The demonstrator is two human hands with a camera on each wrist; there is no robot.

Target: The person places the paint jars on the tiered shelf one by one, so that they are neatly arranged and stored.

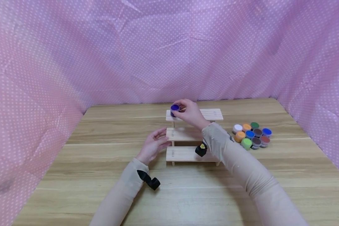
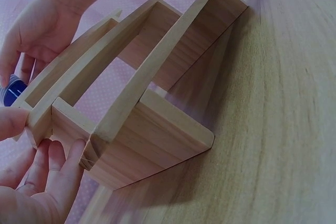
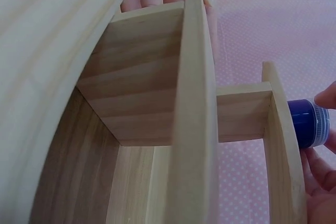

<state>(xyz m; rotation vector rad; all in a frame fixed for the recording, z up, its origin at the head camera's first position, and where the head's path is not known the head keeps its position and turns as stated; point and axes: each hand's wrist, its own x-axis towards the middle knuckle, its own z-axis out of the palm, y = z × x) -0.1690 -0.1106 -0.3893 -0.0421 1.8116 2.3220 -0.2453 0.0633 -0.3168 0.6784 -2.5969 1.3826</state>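
Observation:
A three-tier wooden step rack stands upright on the table. At the left end of its top tier, my right hand pinches a small purple-blue paint pot between thumb and fingers. The right wrist view shows the pot with its base right at the top board and a clear ribbed lid. My left hand holds the left end of the middle tier. In the left wrist view its thumb lies on the board and its fingers curl beneath.
To the right of the rack, several small paint pots stand grouped on the wooden table, among them a white pot, a light green pot and a blue pot. A pink dotted cloth hangs behind and at the sides.

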